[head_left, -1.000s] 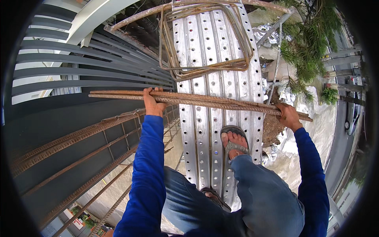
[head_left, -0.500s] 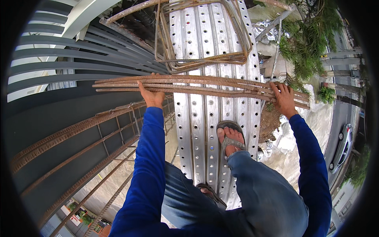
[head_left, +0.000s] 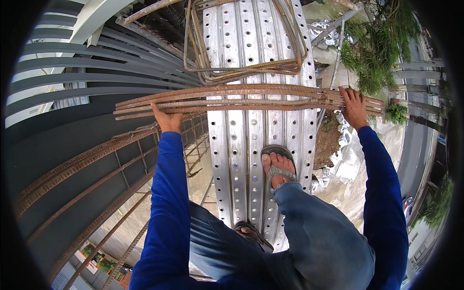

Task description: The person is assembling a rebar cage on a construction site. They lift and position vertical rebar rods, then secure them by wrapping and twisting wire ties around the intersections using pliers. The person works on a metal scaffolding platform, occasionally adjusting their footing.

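Observation:
A bundle of several rusty ribbed rebars [head_left: 261, 90] lies crosswise in front of me, over the perforated metal plank [head_left: 241, 130]. My left hand [head_left: 167, 119] holds the bundle near its left end; the thumb shows, while the other fingers are partly hidden by the bars. Toward the other end, my right hand [head_left: 355, 109] is closed over the bars with its fingers on top. The bars spread a little apart toward the left end. Just beyond the bundle, bent rebar stirrups [head_left: 246, 73] rest on the plank.
I stand on the raised plank in sandals, my front foot [head_left: 280, 164] ahead. At left run a rebar cage [head_left: 87, 166] and grey slats [head_left: 58, 77]. Scaffold tubes [head_left: 338, 26] and tree branches [head_left: 374, 58] are at far right. Ground and a street show below.
My left hand has shifted left along the bundle, and my right hand slightly right and up. The rebars have moved a little away from me. The car on the street has moved down the view.

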